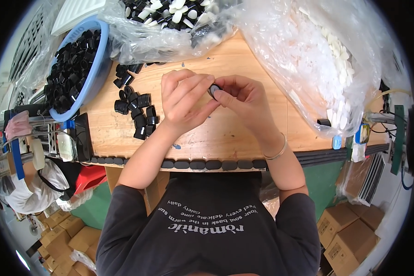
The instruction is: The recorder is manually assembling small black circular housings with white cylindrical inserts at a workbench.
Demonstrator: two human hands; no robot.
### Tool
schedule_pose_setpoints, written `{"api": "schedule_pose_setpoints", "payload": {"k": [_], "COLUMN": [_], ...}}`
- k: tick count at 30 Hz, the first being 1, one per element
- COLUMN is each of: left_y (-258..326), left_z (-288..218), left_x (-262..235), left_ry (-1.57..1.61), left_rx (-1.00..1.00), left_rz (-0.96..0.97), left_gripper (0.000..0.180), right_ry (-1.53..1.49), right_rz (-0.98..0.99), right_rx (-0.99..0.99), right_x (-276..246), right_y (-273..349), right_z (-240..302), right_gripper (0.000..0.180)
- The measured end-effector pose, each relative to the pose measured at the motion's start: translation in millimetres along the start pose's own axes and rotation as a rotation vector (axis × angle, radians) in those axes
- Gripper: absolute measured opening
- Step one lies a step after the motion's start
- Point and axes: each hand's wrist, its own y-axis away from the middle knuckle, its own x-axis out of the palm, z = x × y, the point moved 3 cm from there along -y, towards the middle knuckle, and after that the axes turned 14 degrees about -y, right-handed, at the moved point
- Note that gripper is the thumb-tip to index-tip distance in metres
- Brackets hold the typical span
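A small black cap [213, 89] sits above the bench [244, 133], pinched between both hands. The left hand [185, 101] and right hand [244, 99] close fingertips on it, though it is mostly hidden. Loose black caps [135, 112] lie just left; a blue basin [94, 76] holds more.

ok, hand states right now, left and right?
Left hand: closed, fingertips pinching the small black round plastic cap.
Right hand: closed, pinching the same cap from the other side.
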Motion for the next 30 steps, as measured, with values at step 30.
{"api": "schedule_pose_setpoints", "payload": {"k": [30], "left_y": [0.0], "left_z": [-6.0], "left_x": [2.9], "left_ry": [0.042], "left_rx": [0.026], "left_rz": [0.027], "left_gripper": [0.047], "right_ry": [-0.006], "right_rz": [-0.05], "right_rx": [-0.034], "right_x": [-3.3], "right_y": [-2.6], "right_z": [-3.3], "right_gripper": [0.015]}}
